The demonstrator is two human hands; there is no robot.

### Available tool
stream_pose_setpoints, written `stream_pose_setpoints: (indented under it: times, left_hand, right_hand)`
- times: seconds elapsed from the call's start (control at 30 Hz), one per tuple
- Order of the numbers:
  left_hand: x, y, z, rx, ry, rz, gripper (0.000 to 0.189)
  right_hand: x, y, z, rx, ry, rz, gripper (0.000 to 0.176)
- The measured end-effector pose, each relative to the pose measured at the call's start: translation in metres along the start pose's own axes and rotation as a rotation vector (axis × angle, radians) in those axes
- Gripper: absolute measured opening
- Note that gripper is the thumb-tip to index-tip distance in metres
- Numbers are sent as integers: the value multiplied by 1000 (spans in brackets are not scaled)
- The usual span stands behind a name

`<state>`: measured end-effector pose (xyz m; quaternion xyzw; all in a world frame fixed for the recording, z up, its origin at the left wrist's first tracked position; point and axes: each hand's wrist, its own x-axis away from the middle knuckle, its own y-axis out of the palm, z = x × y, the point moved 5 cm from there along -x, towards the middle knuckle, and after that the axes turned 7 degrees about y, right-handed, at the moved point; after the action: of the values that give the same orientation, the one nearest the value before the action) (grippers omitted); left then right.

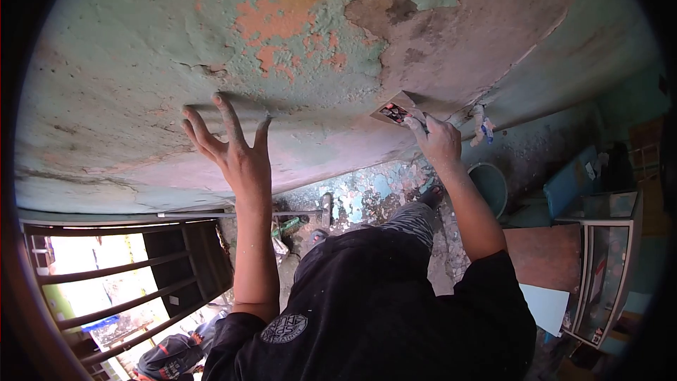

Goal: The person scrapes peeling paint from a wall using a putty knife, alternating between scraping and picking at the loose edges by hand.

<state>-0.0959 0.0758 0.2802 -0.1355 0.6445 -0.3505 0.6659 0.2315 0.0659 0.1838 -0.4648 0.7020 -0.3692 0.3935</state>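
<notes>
My left hand [240,159] is spread against the wall [141,92], its fingertips resting on the faded green surface. Bits of pale dust cling to the fingers. My right hand [438,142] is closed around a scraper [396,111], whose handle is mostly hidden in my grip. The scraper's flat, square-edged face lies at the wall, with dark and reddish flakes on it. Around both hands the paint is peeling, showing an orange patch [275,21] and a bare brownish area [458,35].
Right of my right hand, a tap [482,123] with a blue handle juts from the wall. Below it stands a round bucket [488,189]. A long-handled hammer [326,210] lies by the flake-strewn floor [360,197]. A barred window [116,275] is at left, a glass-fronted cabinet [612,268] at right.
</notes>
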Motion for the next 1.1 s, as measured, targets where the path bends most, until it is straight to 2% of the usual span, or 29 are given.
stream_pose_setpoints:
  times: [0.2, 0.27, 0.53, 0.6, 1.0, 1.1]
  left_hand:
    - [-1, 1, -1, -44, 9, 1, 99]
    - [-1, 1, 0, -54, 4, -21, 98]
    - [-2, 2, -1, -72, 44, -9, 100]
    - [-4, 0, 2, -84, 36, -34, 100]
    - [-1, 0, 4, -60, 55, 6, 100]
    - [-2, -1, 3, -82, 51, 1, 100]
  right_hand:
    - [2, 5, 2, -143, 23, -1, 55]
    - [1, 15, 8, -129, 25, -78, 58]
    - [-2, -7, 5, 50, 102, -177, 61]
    - [-2, -15, 2, 120, 4, -42, 59]
    - [-5, -33, -5, 225, 26, -79, 59]
    - [-2, -19, 6, 123, 23, 25, 58]
